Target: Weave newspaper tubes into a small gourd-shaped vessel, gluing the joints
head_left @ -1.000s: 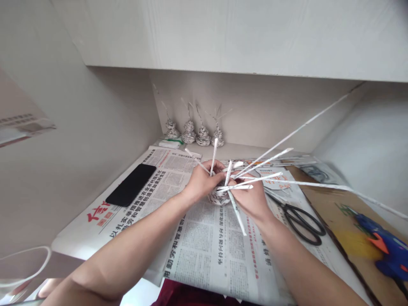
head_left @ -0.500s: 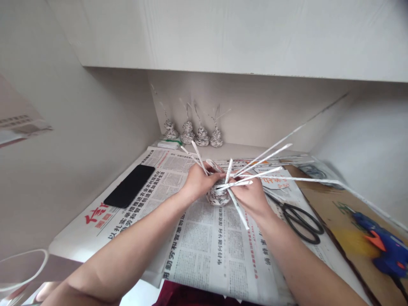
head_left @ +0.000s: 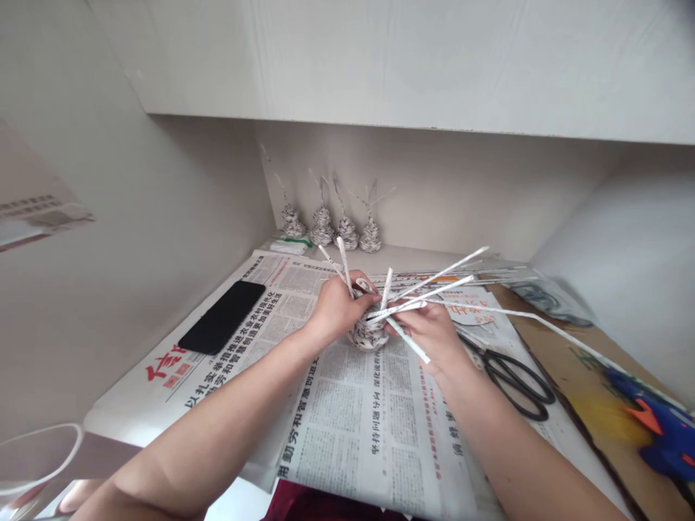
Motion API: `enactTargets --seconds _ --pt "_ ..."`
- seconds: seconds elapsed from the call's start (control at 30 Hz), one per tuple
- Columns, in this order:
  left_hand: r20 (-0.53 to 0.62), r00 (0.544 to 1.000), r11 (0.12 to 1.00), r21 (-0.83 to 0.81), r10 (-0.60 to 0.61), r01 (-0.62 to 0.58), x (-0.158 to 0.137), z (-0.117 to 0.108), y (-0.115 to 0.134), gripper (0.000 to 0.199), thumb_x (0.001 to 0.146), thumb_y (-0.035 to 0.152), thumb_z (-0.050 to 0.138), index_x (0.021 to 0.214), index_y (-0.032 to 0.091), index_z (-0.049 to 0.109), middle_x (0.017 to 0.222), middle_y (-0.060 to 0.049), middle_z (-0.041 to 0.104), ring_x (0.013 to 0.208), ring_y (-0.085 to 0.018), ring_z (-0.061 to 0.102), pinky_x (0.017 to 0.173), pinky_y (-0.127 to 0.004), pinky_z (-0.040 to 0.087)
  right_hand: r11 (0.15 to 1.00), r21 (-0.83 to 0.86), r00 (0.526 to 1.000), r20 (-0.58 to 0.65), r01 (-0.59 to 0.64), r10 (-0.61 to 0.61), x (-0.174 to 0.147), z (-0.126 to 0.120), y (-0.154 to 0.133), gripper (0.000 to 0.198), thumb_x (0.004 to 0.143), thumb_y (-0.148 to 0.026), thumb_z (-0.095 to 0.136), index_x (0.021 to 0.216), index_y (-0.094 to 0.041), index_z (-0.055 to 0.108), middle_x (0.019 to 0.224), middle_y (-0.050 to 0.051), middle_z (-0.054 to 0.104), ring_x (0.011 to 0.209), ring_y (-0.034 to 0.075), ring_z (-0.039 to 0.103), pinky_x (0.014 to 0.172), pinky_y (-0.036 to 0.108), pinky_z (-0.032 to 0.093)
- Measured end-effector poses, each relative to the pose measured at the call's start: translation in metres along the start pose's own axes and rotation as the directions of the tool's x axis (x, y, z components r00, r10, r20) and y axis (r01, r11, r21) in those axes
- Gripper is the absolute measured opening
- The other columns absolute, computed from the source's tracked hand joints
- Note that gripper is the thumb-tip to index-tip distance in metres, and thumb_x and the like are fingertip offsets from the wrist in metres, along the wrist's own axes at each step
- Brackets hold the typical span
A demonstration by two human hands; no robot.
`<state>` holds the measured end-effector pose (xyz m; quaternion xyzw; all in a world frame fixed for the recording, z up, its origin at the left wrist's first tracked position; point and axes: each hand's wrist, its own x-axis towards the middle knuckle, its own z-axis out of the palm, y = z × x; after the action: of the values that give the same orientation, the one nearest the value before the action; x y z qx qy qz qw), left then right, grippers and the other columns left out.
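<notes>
A small round woven paper piece [head_left: 369, 336] is held just above the newspaper, with rolled paper strips sticking out of it in several directions. My left hand [head_left: 341, 300] is closed around its left side, thumb across the top. On the right, my right hand [head_left: 426, 325] pinches a long paper strip [head_left: 513, 312] that runs off toward the right. Shorter strips [head_left: 442, 273] fan out above that hand. Its fingertips are partly hidden behind the strips.
Newspaper [head_left: 347, 427] covers the table. A black phone [head_left: 222, 317] lies left; black-handled scissors [head_left: 518, 383] lie right. Beyond them, a blue glue gun [head_left: 662, 430] rests on cardboard [head_left: 570, 362]. Several woven gourd shapes [head_left: 346, 233] stand at the back wall, and loose paper strips [head_left: 478, 273] lie behind my right hand.
My right hand has turned slightly and shifted right. The long strip that pointed up toward the back right no longer shows there. The woven piece has tilted a little in my left hand.
</notes>
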<state>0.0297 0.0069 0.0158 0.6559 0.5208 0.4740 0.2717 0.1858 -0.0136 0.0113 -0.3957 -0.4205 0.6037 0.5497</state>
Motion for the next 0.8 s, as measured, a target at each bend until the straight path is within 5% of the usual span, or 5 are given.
enactTargets --seconds 0.27,0.57,0.8 --pt "0.01 0.998 0.996 0.056 0.063 -0.064 -0.006 0.005 0.006 0.003 0.074 0.02 0.065 0.072 0.02 0.064 0.073 0.001 0.069 0.072 -0.016 0.062 0.069 -0.027 0.045 0.985 -0.148 0.985 -0.133 0.089 -0.109 0.002 0.004 0.009 0.026 0.062 -0.032 0.079 0.058 -0.018 0.057 0.051 -0.003 0.058 0.044 0.013 0.052 0.042 0.026 0.043" --pt "-0.008 0.999 0.998 0.037 0.05 -0.05 -0.007 0.008 0.002 0.007 0.077 0.021 0.064 0.072 0.019 0.06 0.072 0.0 0.067 0.07 -0.016 0.062 0.067 -0.026 0.045 0.994 -0.002 0.984 -0.142 0.11 -0.109 -0.002 0.008 0.013 0.011 0.061 -0.018 0.072 0.068 -0.018 0.062 0.055 -0.004 0.058 0.046 0.01 0.051 0.042 0.022 0.042" --pt "0.002 0.999 0.999 -0.007 0.048 -0.048 -0.003 0.004 -0.001 0.007 0.074 0.018 0.066 0.069 0.018 0.061 0.071 0.001 0.068 0.068 -0.014 0.061 0.066 -0.026 0.045 0.999 -0.005 0.993 -0.109 0.045 -0.045 0.001 0.006 0.011 0.02 0.06 -0.029 0.077 0.066 -0.016 0.063 0.058 0.0 0.062 0.047 0.014 0.057 0.043 0.027 0.049"
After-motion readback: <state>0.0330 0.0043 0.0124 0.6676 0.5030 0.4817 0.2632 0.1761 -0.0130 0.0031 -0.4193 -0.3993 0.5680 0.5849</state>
